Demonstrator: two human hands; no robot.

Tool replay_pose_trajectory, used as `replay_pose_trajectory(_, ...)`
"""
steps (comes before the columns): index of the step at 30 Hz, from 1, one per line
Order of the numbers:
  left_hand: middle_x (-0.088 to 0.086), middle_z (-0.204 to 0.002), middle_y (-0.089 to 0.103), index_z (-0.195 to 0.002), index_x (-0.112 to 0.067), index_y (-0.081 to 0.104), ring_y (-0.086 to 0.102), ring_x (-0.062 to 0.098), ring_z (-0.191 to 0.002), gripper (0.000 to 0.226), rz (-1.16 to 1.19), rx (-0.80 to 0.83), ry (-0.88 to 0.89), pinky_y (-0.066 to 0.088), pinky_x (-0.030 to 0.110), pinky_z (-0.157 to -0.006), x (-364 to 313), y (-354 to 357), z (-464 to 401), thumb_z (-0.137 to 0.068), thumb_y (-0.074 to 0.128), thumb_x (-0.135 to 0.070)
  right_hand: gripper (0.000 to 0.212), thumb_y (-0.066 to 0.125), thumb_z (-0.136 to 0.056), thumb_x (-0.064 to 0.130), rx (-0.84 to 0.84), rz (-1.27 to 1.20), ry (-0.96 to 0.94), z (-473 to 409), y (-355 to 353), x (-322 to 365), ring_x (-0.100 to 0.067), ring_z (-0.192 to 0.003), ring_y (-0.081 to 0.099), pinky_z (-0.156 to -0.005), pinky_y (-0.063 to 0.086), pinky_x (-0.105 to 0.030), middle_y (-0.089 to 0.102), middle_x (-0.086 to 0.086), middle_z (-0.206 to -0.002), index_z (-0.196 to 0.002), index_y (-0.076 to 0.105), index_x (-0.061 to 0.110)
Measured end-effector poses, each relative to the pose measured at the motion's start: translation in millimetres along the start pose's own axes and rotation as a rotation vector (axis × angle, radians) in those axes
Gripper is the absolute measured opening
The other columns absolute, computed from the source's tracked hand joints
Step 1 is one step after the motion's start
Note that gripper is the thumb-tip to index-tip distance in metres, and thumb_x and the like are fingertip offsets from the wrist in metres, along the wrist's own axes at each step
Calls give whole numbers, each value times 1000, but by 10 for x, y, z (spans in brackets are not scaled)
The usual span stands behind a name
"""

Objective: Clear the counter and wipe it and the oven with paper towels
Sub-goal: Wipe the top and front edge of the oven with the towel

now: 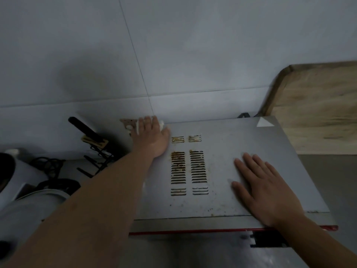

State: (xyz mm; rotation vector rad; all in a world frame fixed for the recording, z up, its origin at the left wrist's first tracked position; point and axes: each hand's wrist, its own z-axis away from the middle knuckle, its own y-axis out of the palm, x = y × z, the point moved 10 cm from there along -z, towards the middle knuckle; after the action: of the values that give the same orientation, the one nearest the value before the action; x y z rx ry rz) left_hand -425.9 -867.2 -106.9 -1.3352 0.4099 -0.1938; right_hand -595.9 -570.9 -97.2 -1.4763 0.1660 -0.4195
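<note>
The grey oven (218, 206) fills the middle, seen from above, with rust-stained vent slots (188, 167) in its top and a red strip along its front. My left hand (152, 136) reaches to the oven's far left corner and presses flat on a white paper towel (161, 124), which shows only at the hand's edges. My right hand (268, 190) lies flat on the right part of the oven top, fingers spread, holding nothing.
A black wire rack with a dark-handled tool (90, 136) stands left of the oven. Black cables (48, 165) and white and grey pots (29, 202) crowd the lower left. A wooden board (316, 105) leans behind the oven at right. The tiled wall (135, 55) is close behind.
</note>
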Motion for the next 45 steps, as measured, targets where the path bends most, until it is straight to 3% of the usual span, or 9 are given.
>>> replay_pose_trajectory(9,-4,-163,-28,-158,-26,-16,-30,17,-148,78,3,41,36,-9,54,-121,242,179,846,-96,6,-69,75,-12,-87,73,23,15,-6,7,-9,21,-9,-147,-21,-121,-7,-31,-18,7,-161,-153,-13,36)
replay_pose_trajectory(19,-10,-161,-31,-155,-31,-19,-33,17,-146,91,42,91,34,7,59,-121,368,309,948,-87,13,-83,76,-13,-87,73,57,24,-3,-14,14,18,-9,-147,-20,-122,-6,-33,-18,7,-161,-153,-14,36)
replay_pose_trajectory(23,-7,-164,-27,-157,-32,-16,-27,20,-149,89,103,102,-22,5,61,-121,383,236,663,-90,17,-80,76,-14,-87,72,44,30,-3,-14,8,14,-10,-147,-20,-123,-4,-34,-17,7,-161,-153,-13,35)
replay_pose_trajectory(31,6,-166,-18,-160,-26,-9,-7,37,-153,84,150,107,-116,1,50,-122,366,9,-119,-96,20,-72,76,-12,-86,73,34,15,15,-24,17,10,-7,-147,-21,-123,-4,-33,-19,10,-160,-153,-13,38)
replay_pose_trajectory(38,5,-165,-22,-159,-28,-10,-2,33,-154,75,229,120,-57,3,46,-124,444,50,50,-102,23,-63,76,-12,-87,74,24,33,11,-12,38,-11,-7,-147,-20,-122,-4,-33,-17,10,-161,-153,-12,38)
replay_pose_trajectory(45,5,-166,-2,-156,-41,-15,32,38,-143,69,309,162,-49,29,48,-116,759,268,933,-102,22,-61,78,-13,-85,74,18,40,2,-6,19,0,-9,-147,-17,-122,-3,-33,-14,7,-162,-153,-12,36)
